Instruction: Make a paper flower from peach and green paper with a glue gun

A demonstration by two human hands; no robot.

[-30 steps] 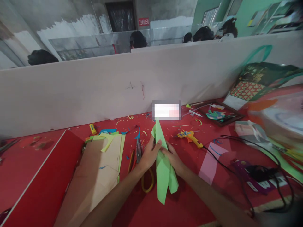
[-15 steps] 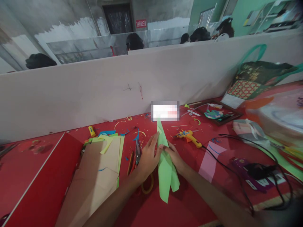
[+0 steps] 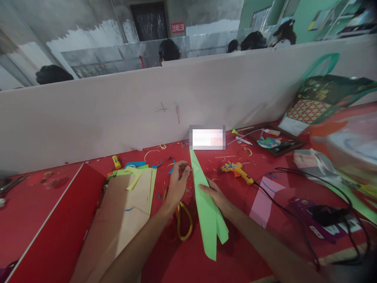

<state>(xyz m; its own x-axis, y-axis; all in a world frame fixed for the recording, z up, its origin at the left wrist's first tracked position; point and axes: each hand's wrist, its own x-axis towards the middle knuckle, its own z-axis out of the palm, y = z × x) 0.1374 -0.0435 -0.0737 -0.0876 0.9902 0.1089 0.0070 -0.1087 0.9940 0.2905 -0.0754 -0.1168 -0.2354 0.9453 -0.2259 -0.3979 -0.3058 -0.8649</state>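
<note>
A light green folded paper [image 3: 205,214] stands at a slant over the red table, narrow at its far end and wide toward me. My right hand [image 3: 216,195] pinches its right side, with the thumb on top and the fingers partly hidden behind. To the left of the paper, my left hand [image 3: 176,184] is raised, fingers loosely curved and thumb apart, with nothing visible in it. Below that hand show the yellow handles of scissors [image 3: 185,226]; their blades are hidden.
Brown and green paper sheets [image 3: 129,204] lie left, beside a red panel [image 3: 59,232]. A yellow glue gun [image 3: 238,172] with a black cable lies right, near pink paper [image 3: 265,198]. Paper scraps and a framed tray [image 3: 273,141] sit further back, before a white partition [image 3: 118,114].
My left hand has let go of the green paper and moved left and slightly up. The paper stays in my right hand, its wide end swung slightly right. More of the scissors' handles now shows.
</note>
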